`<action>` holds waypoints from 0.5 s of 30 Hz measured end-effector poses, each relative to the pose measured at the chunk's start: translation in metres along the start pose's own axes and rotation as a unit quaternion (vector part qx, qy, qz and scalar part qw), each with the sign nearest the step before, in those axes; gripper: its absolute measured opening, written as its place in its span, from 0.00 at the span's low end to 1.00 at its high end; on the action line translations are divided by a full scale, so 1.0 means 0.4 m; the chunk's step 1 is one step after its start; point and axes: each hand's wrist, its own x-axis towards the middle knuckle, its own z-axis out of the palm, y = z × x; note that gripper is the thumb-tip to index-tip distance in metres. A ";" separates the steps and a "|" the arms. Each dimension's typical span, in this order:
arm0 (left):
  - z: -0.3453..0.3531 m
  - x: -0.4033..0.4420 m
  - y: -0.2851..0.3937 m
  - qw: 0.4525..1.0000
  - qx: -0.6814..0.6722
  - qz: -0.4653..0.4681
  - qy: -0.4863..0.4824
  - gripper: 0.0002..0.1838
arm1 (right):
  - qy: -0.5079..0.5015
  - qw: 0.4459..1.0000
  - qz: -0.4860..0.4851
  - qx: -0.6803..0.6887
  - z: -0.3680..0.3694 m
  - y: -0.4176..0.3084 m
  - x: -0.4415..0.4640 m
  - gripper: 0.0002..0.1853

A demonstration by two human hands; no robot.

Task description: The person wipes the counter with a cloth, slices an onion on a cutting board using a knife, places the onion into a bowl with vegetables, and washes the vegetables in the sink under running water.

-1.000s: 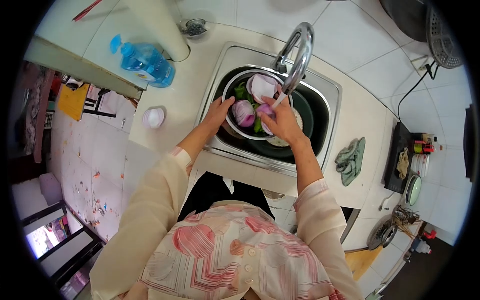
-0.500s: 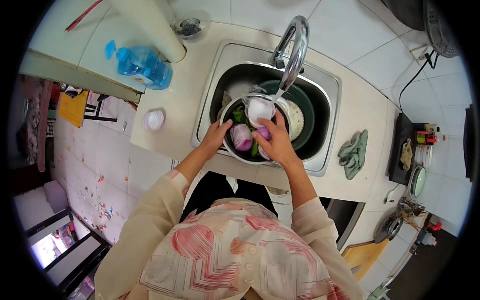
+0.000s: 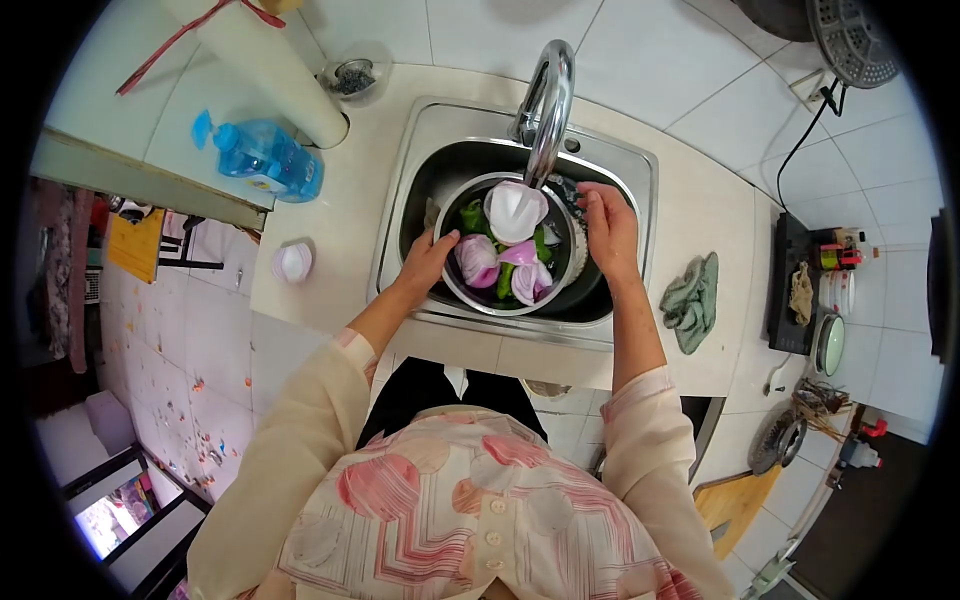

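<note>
A steel bowl (image 3: 452, 283) sits in the sink under the tap, holding purple onion pieces (image 3: 477, 262) and green pepper pieces (image 3: 473, 216). On top, right below the tap's spout, lies a large pale onion piece (image 3: 516, 212), with a stream of water falling on it. My left hand (image 3: 428, 262) grips the bowl's left rim, thumb on top. To the right of the bowl, my right hand (image 3: 610, 228) is raised over the sink with loosely bent fingers and nothing visible in it.
The chrome tap (image 3: 552, 110) arches over the sink (image 3: 392, 225). On the left counter are a blue detergent bottle (image 3: 268, 158) and an onion piece (image 3: 292, 262). A green cloth (image 3: 690, 303) lies to the right, with a black stove (image 3: 790, 285) beyond it.
My right hand has let go of the onion in the bowl and moved right, clear of the rim. The left hand still holds the bowl. The whole view has shifted slightly.
</note>
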 end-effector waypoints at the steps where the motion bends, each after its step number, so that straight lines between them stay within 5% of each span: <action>1: -0.010 -0.003 -0.001 1.000 -0.014 -0.011 -0.001 0.22 | -0.013 1.000 0.001 -0.007 0.009 0.003 0.015 0.10; 8: -0.020 -0.034 -0.003 0.999 -0.023 -0.017 0.044 0.21 | -0.074 0.996 -0.053 -0.018 0.071 -0.009 0.154 0.13; 12: -0.028 -0.015 -0.044 0.998 -0.052 0.018 -0.002 0.21 | -0.159 0.975 -0.071 -0.139 0.092 -0.108 0.197 0.15; 15: -0.041 -0.035 -0.029 0.999 -0.053 0.003 0.009 0.21 | -0.180 0.956 -0.119 -0.199 0.126 -0.001 0.244 0.16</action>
